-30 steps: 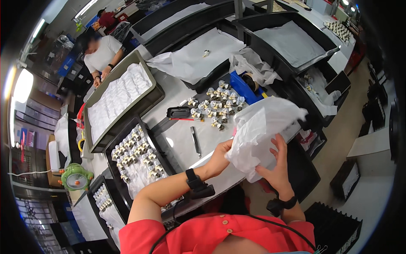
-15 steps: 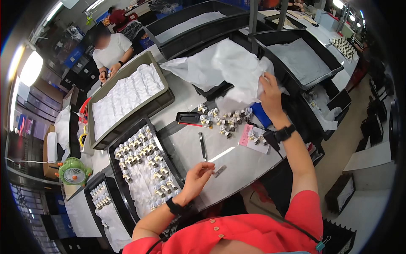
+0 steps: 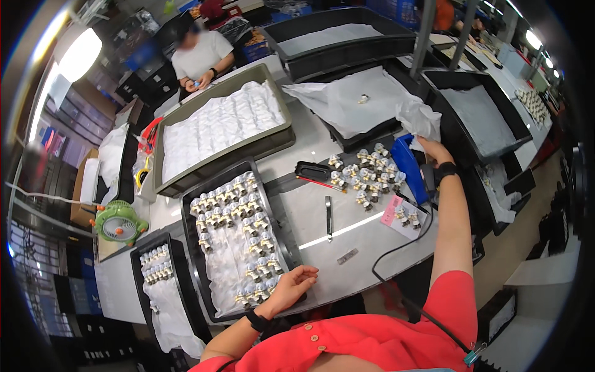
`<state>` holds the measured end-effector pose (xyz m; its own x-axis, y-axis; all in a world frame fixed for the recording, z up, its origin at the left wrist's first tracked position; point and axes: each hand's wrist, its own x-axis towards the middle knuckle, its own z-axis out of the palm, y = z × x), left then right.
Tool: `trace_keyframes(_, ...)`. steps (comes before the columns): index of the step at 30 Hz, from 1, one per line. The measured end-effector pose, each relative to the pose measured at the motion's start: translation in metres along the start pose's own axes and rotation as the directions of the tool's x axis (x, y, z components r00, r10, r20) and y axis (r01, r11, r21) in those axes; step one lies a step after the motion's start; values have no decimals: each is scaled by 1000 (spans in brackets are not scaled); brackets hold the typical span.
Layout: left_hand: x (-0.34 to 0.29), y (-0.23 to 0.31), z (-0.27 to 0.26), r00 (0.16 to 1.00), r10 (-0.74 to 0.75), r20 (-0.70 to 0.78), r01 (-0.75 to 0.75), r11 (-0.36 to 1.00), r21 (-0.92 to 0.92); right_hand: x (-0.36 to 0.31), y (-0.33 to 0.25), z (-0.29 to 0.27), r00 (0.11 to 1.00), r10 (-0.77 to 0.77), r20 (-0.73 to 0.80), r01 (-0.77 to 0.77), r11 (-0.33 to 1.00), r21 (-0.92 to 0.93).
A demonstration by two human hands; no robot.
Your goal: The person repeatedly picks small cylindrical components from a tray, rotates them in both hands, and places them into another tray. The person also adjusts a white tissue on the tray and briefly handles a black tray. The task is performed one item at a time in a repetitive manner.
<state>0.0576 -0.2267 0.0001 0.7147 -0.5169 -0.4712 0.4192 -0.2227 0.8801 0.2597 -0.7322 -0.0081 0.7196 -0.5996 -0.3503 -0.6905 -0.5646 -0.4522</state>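
My right hand (image 3: 435, 150) is closed at the bunched corner of a thin white sheet (image 3: 365, 115), beside a blue bin (image 3: 407, 167). Its fingertips are partly hidden. The sheet lies over a black tray, with one small figurine (image 3: 363, 98) on it. My left hand (image 3: 294, 289), open and holding nothing, hovers at the table's near edge beside a lined black tray (image 3: 276, 217) with rows of small white-and-gold figurines. A loose cluster of similar figurines (image 3: 372, 173) lies left of the blue bin. A few more rest on a pink-and-white card (image 3: 406, 230).
Tweezers (image 3: 328, 218), a small metal plate (image 3: 348, 256) and a small black dish (image 3: 312, 170) lie on the table. A large olive crate (image 3: 226, 161) stands behind the figurine tray. At far left is a green fan (image 3: 119, 224). A co-worker (image 3: 201, 56) sits across the table.
The white sheet, raised and billowing before, now lies lower across its tray, exposing one figurine. My right hand came down beside the blue bin. My left hand moved nearer the table edge. The view shifted.
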Motion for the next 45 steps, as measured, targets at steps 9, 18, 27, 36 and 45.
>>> trace_keyframes(9,-12,-6,-11,1000,2,-24,-2,1000,-20,-70,-126,19,697,-675,-241,711,696,105)
trace_keyframes(18,-30,-8,-17,995,-47,-89,42,997,-59,-63,-194,108,666,-661,-347,673,733,-104)
trace_keyframes(27,-34,-26,-26,989,-59,-139,45,994,-101,-22,-182,22,702,-386,-598,707,477,522)
trace_keyframes(36,-15,15,-33,992,79,-99,-85,995,-55,-218,-192,21,164,-922,-351,967,80,244)
trace_keyframes(45,32,86,-46,853,494,-165,-407,830,381,-326,-26,10,614,-789,-36,220,127,967)
